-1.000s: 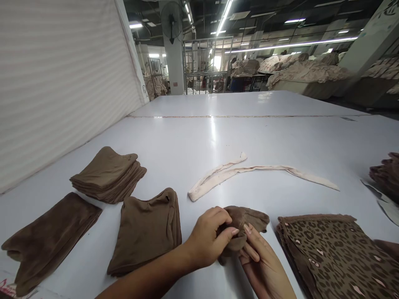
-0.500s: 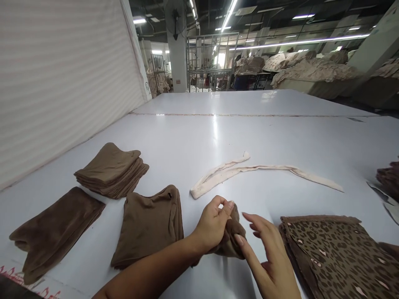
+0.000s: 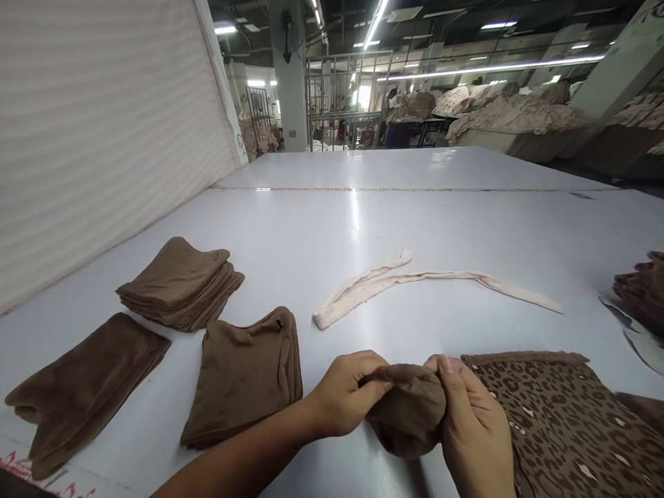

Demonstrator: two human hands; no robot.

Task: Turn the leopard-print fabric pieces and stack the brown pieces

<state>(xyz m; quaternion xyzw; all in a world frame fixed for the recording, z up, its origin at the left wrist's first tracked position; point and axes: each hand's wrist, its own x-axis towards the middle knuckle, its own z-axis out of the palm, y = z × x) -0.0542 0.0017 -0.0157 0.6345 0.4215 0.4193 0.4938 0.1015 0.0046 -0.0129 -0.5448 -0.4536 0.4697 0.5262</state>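
Note:
Between my two hands a brown fabric piece point(image 3: 407, 415) is held up over the table, its upper edge drawn across and the rest bulging below. My left hand point(image 3: 350, 391) pinches its left end with thumb and fingers. At the right end my right hand point(image 3: 469, 415) grips the same cloth, thumb on top. Left of my forearm lies a stack of brown cut fabric pieces point(image 3: 243, 380) with a small dark hole or notch near its upper corner. Close to my right hand is a pile of leopard-print fabric pieces point(image 3: 575, 408), partly covered by that hand.
A taller brown stack point(image 3: 179, 280) and darker brown pieces point(image 3: 88, 384) lie at the left. A pale fabric strip point(image 3: 373, 280) curves across the white table point(image 3: 290, 228). Dark fabric point(image 3: 643, 290) sits at the right edge. White sheeting point(image 3: 104, 124) hangs at the left.
My right hand has closed on the right end of the brown fabric, where its fingers were apart before. The cloth is now spread wider between both hands. The view has shifted slightly.

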